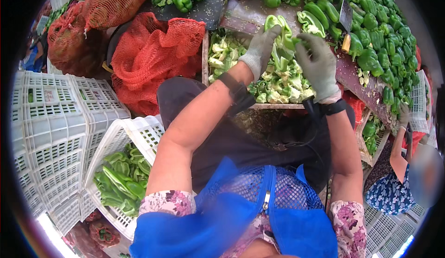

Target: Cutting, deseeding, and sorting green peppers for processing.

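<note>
My left hand (261, 51), in a grey work glove, grips a cut-open green bell pepper (284, 28) above a wooden-edged box. My gloved right hand (318, 65) is at the pepper's right side, its fingers curled; whether they grip the pepper cannot be told. Below both hands, pale pepper cores and trimmings (285, 87) fill the box (278, 106). Another cut pepper (311, 23), pale inside, rests on the table just beyond my right hand. Farther right lies a broad-bladed knife (346, 16) with a wooden handle, against the whole peppers.
Whole green peppers (373, 28) are heaped along the table (361, 87). On my left stand a white plastic crate (139, 127) of cut peppers, stacked crates (55, 119) and red mesh sacks (153, 56). A co-worker's gloved hand (404, 115) reaches to the heap at far right.
</note>
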Tool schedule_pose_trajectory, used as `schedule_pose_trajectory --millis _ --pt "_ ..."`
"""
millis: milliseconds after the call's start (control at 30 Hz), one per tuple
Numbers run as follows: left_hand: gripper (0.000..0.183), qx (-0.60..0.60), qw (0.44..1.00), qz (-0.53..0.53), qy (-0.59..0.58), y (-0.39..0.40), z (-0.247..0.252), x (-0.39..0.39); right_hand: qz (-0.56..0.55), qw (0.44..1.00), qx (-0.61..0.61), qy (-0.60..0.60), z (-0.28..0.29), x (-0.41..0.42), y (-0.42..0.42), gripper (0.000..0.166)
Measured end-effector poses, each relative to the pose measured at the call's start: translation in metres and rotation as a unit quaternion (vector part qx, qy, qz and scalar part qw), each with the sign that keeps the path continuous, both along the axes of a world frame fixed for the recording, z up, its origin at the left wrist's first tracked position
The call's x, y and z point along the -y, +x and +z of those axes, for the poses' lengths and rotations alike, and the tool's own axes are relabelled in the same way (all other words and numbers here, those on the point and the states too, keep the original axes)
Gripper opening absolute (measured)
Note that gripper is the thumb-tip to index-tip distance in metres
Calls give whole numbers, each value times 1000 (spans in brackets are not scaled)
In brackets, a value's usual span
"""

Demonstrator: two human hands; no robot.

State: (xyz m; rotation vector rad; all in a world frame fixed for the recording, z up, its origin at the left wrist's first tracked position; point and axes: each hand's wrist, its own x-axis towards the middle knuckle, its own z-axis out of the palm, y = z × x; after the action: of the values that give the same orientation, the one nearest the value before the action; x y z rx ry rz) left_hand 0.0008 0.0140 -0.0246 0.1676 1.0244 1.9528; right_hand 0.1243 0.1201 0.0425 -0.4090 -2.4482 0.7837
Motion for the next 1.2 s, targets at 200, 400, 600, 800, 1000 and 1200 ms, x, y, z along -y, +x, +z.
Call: schedule_pose_trajectory --millis 200,400,600,800,1000,1200 --pt "41 -146 982 23 -120 19 14 2 9 932 226 284 -21 16 -9 47" --pt "38 -122 989 42 -73 8 4 6 91 986 73 116 -29 -1 -5 33" --pt "42 -55 996 64 -39 5 19 8 6 917 -9 -398 -18 -16 26 31" --pt "47 -122 989 78 -1 9 20 7 3 808 -22 -588 -28 -4 20 58" --pt "59 -34 982 7 185 9 34 12 24 934 11 -358 -9 20 -7 43" --pt "74 28 986 128 101 -14 29 9 -101 939 -98 313 24 4 -16 44"
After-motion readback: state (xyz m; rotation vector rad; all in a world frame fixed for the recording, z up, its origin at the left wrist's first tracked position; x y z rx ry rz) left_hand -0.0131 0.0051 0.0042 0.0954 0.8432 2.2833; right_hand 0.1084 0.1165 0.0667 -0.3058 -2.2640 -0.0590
